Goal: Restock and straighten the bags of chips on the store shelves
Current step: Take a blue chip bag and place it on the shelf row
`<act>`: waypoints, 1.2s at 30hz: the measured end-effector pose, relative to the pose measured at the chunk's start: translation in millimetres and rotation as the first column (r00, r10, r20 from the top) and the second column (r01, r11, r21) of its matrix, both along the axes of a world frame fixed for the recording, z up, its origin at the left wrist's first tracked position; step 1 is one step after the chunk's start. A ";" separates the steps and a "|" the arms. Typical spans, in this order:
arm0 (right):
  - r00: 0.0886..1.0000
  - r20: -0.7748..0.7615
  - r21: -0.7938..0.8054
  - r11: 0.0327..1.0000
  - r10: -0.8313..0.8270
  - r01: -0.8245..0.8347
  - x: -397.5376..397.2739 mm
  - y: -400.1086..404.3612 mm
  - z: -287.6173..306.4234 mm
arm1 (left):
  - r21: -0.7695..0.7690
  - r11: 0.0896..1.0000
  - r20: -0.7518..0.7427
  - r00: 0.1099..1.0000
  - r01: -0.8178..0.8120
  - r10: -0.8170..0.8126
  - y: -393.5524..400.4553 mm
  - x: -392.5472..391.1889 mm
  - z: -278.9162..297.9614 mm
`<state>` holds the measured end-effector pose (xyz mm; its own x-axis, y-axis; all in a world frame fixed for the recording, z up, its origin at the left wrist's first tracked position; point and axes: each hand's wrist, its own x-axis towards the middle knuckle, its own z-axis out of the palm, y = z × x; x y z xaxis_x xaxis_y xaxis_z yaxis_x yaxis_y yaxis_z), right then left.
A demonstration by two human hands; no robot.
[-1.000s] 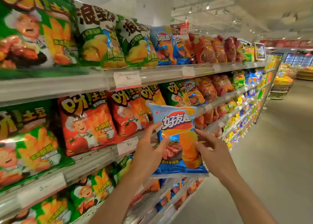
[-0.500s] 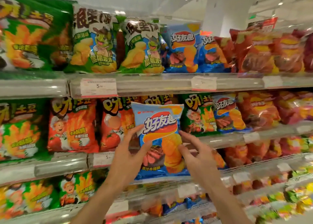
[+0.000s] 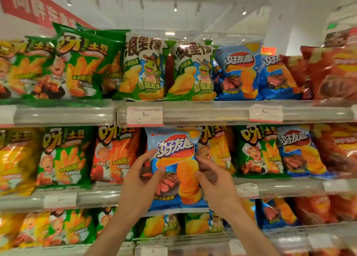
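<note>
I hold a blue chip bag (image 3: pixel 174 159) upright in front of the middle shelf (image 3: pixel 92 196). My left hand (image 3: pixel 140 180) grips its left edge and my right hand (image 3: pixel 217 188) grips its right edge. The bag covers part of a red bag (image 3: pixel 116 155) and an orange-yellow bag (image 3: pixel 217 149) behind it. Matching blue bags stand on the top shelf (image 3: pixel 239 72) and further right on the middle shelf (image 3: pixel 301 151).
The top shelf (image 3: pixel 212 112) carries green bags (image 3: pixel 81 64), white-and-green bags (image 3: pixel 144 68) and red bags (image 3: pixel 332 72). Price tags (image 3: pixel 144 115) hang on the rails. A lower shelf (image 3: pixel 193 242) holds more bags. A red banner (image 3: pixel 32 6) hangs at the upper left.
My view has turned from looking down the aisle to facing the shelves head-on. Both hands still hold the blue bag, which is now up against the middle shelf row.
</note>
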<state>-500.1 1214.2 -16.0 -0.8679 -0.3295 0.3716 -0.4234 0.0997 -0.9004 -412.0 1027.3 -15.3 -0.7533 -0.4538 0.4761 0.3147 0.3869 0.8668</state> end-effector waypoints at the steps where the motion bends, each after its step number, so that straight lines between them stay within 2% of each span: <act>1: 1.000 0.000 0.002 1.000 -0.002 0.002 -0.5 1.0 1.9 | 0.000 1.000 -0.003 1.000 0.004 -0.004 0.2 -3.2 -0.3; 7: 0.994 -0.038 0.018 0.995 -0.102 0.103 -11.1 29.8 12.0 | -0.037 0.998 -0.043 0.998 0.042 -0.043 20.3 -34.9 -3.7; 13: 0.972 -0.093 0.057 0.974 -0.215 0.221 -32.0 83.7 22.5 | -0.068 0.994 -0.012 0.996 0.082 -0.083 64.3 -75.5 -3.8; 15: 0.933 -0.122 0.094 0.932 -0.337 0.349 -63.3 109.4 21.9 | -0.066 0.996 -0.006 0.998 0.067 -0.067 80.6 -87.7 -4.0; 17: 0.856 -0.223 0.200 0.837 -0.467 0.509 -105.0 138.4 20.5 | -0.069 0.997 -0.012 0.999 0.041 -0.042 94.6 -98.9 -6.1; 19: 0.811 -0.297 0.307 0.754 -0.504 0.581 -143.6 161.9 18.6 | -0.068 0.998 -0.005 1.000 -0.001 0.001 106.3 -110.3 -9.7; 21: 0.842 -0.218 0.424 0.730 -0.493 0.536 -172.0 172.9 14.6 | -0.067 0.997 0.011 0.999 -0.030 0.031 117.5 -117.5 -12.1; 24: 0.901 -0.103 0.493 0.765 -0.421 0.414 -195.1 175.8 7.3 | -0.070 0.994 0.015 0.996 -0.086 0.087 131.3 -119.7 -10.4; 29: 0.936 -0.028 0.352 0.873 -0.350 0.337 -202.8 177.5 8.3 | -0.085 0.982 -0.007 0.986 -0.168 0.168 144.6 -116.0 -5.2; 36: 0.944 -0.101 0.261 0.907 -0.314 0.330 -193.9 206.8 42.8 | -0.099 0.976 -0.013 0.981 -0.193 0.193 155.9 -110.7 0.6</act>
<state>-693.9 1421.0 26.8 -0.9244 -0.1301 0.3584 -0.3754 0.4749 -0.7959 -522.7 1183.3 -14.8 -0.6545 -0.5411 0.5281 0.2284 0.5244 0.8203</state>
